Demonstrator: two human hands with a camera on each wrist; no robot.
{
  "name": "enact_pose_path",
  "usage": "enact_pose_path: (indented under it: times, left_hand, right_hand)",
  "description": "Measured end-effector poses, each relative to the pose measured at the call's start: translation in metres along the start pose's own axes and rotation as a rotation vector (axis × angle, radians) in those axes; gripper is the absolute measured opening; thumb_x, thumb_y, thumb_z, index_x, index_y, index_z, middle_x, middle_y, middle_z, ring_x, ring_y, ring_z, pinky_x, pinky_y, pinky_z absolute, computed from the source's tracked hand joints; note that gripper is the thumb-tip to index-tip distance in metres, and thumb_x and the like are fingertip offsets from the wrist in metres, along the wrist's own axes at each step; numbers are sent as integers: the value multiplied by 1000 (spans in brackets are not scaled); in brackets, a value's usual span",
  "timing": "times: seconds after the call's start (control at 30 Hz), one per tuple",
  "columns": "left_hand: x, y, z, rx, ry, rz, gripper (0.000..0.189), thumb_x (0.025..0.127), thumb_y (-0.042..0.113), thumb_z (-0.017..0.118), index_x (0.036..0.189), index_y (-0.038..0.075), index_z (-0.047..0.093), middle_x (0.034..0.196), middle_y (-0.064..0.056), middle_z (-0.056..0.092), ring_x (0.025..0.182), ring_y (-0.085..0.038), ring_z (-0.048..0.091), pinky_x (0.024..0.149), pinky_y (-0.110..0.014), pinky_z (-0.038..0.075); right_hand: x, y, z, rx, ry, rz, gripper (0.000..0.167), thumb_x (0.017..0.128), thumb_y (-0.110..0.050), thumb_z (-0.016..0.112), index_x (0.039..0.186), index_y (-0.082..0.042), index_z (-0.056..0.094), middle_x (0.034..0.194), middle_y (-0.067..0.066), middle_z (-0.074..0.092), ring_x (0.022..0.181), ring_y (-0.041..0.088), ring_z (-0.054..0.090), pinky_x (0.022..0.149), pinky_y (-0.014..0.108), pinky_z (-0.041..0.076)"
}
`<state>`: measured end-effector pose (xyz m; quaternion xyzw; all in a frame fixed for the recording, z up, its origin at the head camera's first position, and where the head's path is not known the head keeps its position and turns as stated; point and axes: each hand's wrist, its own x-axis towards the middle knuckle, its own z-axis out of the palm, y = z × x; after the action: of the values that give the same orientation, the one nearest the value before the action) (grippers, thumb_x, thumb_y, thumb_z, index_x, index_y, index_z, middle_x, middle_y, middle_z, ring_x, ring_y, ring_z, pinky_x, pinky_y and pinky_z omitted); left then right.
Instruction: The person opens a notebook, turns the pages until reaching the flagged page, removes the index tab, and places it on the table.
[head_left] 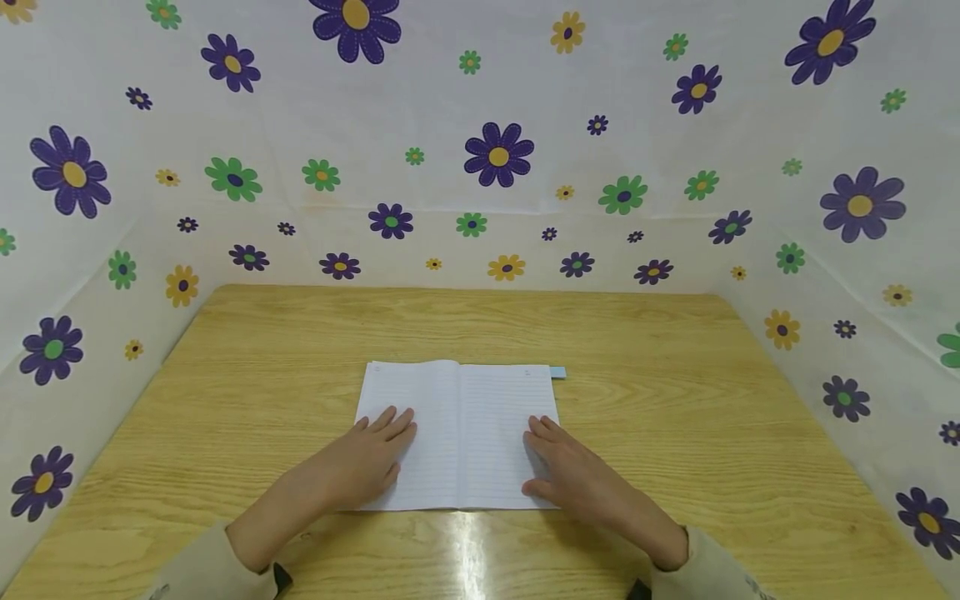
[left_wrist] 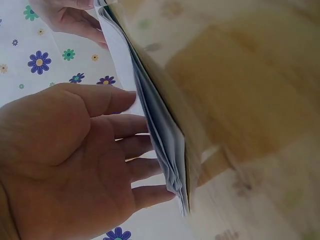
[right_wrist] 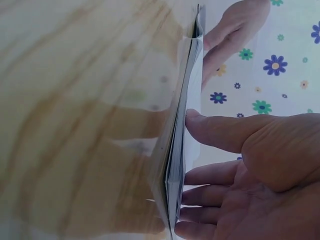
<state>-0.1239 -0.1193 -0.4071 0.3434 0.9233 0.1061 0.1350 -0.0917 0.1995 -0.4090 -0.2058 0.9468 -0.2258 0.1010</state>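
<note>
An open lined notebook (head_left: 459,437) lies on the wooden counter (head_left: 465,329), a blue tab (head_left: 558,372) jutting past its upper right edge. The left hand (head_left: 363,467) rests on the left page (head_left: 431,467), the right hand (head_left: 573,475) on the right page (head_left: 495,442) — fingers extended on both, slightly apart.

Notebook (head_left: 468,435) from above and, closer, edge-on.

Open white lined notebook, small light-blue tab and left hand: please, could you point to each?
Open white lined notebook (head_left: 491,437), head view: right page.
Small light-blue tab (head_left: 558,372), head view: middle.
Left hand (head_left: 371,458), head view: back of hand.
</note>
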Motion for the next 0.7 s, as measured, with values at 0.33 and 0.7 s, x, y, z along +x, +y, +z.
enact_pose_path:
  times: [0.33,0.7]
  left_hand:
    - [-3,-9,6,-56,-24,-85,85,97,41,71,151,-15,38,163,-32,26,151,-49,22,117,-65,27]
    - [-17,-28,4,-109,1,-158,104,88,52,77,151,-19,33,162,-38,21,150,-56,16,118,-64,24]
  right_hand:
    - [-2,2,-2,-54,-36,-15,64,94,-19,78,142,15,52,157,32,38,149,46,31,118,56,31]
    - [-2,3,0,-41,-15,-22,67,93,-22,78,141,16,52,156,34,38,148,48,32,118,57,30]
